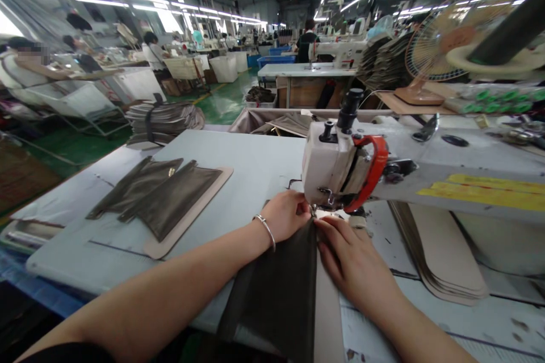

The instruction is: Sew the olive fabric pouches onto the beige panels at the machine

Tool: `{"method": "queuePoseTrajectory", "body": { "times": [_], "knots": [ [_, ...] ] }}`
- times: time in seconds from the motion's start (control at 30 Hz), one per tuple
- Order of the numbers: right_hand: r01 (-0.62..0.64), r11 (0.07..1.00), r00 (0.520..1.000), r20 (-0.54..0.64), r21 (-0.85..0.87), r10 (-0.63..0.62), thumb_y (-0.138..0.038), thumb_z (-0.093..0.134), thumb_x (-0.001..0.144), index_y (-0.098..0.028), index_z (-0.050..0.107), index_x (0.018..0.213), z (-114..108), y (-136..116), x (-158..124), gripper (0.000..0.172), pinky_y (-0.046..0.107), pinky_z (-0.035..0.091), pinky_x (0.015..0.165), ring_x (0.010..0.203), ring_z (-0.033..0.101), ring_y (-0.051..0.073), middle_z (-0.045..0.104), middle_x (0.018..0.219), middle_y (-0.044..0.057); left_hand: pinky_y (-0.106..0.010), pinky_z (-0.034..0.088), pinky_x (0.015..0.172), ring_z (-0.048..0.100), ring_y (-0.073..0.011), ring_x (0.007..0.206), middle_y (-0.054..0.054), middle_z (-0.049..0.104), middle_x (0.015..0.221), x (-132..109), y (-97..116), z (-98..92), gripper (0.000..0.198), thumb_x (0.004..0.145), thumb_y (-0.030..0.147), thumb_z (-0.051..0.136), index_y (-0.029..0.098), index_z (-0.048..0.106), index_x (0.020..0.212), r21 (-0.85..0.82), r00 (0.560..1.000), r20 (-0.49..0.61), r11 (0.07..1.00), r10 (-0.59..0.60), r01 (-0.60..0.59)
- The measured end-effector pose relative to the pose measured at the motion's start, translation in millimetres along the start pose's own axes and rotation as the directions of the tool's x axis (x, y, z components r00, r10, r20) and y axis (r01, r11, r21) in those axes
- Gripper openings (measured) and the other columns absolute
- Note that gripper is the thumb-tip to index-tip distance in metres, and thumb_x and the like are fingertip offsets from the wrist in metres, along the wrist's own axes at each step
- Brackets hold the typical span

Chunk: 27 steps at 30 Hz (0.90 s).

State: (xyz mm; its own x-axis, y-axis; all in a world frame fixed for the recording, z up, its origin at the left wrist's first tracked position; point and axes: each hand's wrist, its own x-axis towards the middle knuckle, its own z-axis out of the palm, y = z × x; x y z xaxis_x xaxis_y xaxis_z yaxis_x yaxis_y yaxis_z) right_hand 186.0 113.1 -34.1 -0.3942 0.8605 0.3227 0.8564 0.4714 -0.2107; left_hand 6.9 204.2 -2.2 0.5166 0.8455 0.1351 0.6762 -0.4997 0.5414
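Note:
A dark olive fabric piece [281,289] with a tan backing lies on the sewing table, running from the front edge up to the needle of the white sewing machine [340,167]. My left hand [286,214], with a metal bangle on the wrist, rests on the fabric's far end right by the presser foot, fingers curled onto the cloth. Flat on the fabric's right edge just below the needle lies my right hand [347,255], its fingers stretched toward the foot.
Several sewn olive pieces on tan backing [170,201] lie on the table's left half. A stack of tan cut pieces [443,255] sits under the machine arm at right. A fan [447,34] stands behind. Other workers sit at tables far left and back.

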Motion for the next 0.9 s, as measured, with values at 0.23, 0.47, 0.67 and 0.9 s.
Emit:
{"method": "queuePoseTrajectory", "body": {
  "times": [0.23, 0.47, 0.67, 0.9],
  "knots": [
    [0.01, 1.0, 1.0, -0.012, -0.005, -0.01, -0.026, 0.044, 0.095, -0.019, 0.042, 0.137, 2.5, 2.6, -0.3, 0.043, 0.048, 0.041, 0.098, 0.118, 0.046, 0.03, 0.047, 0.134, 0.011, -0.026, 0.045, 0.065, 0.061, -0.0168, 0.072, -0.004, 0.068, 0.078, 2.1, -2.7, 4.9, 0.009, 0.079, 0.019, 0.057, 0.016, 0.065, 0.076, 0.024, 0.999, -0.036, 0.999, -0.022, 0.023],
    [0.003, 1.0, 1.0, -0.015, 0.026, -0.002, -0.026, 0.044, 0.095, -0.019, 0.045, 0.135, 0.5, 0.6, 1.2, 0.041, 0.048, 0.042, 0.097, 0.116, 0.048, 0.029, 0.048, 0.133, 0.011, -0.028, 0.048, 0.072, 0.062, -0.0177, 0.075, -0.005, 0.067, 0.081, 2.1, -0.1, 10.0, 0.007, 0.08, 0.018, 0.058, 0.016, 0.063, 0.077, 0.054, 0.998, -0.052, 0.997, -0.046, 0.048],
    [0.025, 0.999, 0.999, -0.028, 0.038, -0.024, -0.025, 0.045, 0.095, -0.022, 0.051, 0.129, -1.2, 0.3, -1.0, 0.034, 0.048, 0.045, 0.092, 0.11, 0.052, 0.028, 0.052, 0.128, 0.01, -0.036, 0.047, 0.093, 0.059, -0.0229, 0.101, -0.009, 0.064, 0.104, -17.5, 7.2, -3.6, 0.015, 0.084, 0.018, 0.059, 0.014, 0.066, 0.098, 0.132, 0.999, 0.004, 0.99, 0.041, -0.041],
    [0.037, 0.999, 0.999, 0.009, 0.03, -0.037, -0.025, 0.045, 0.096, -0.025, 0.05, 0.132, -8.9, -5.1, -18.4, 0.036, 0.047, 0.042, 0.098, 0.118, 0.047, 0.026, 0.05, 0.131, 0.008, -0.039, 0.036, 0.11, 0.045, -0.0229, 0.123, -0.006, 0.05, 0.137, -138.0, 25.0, -30.4, 0.046, 0.085, 0.037, 0.063, 0.021, 0.054, 0.127, 0.118, 0.839, 0.33, 0.863, 0.432, -0.491]
  ]
}}
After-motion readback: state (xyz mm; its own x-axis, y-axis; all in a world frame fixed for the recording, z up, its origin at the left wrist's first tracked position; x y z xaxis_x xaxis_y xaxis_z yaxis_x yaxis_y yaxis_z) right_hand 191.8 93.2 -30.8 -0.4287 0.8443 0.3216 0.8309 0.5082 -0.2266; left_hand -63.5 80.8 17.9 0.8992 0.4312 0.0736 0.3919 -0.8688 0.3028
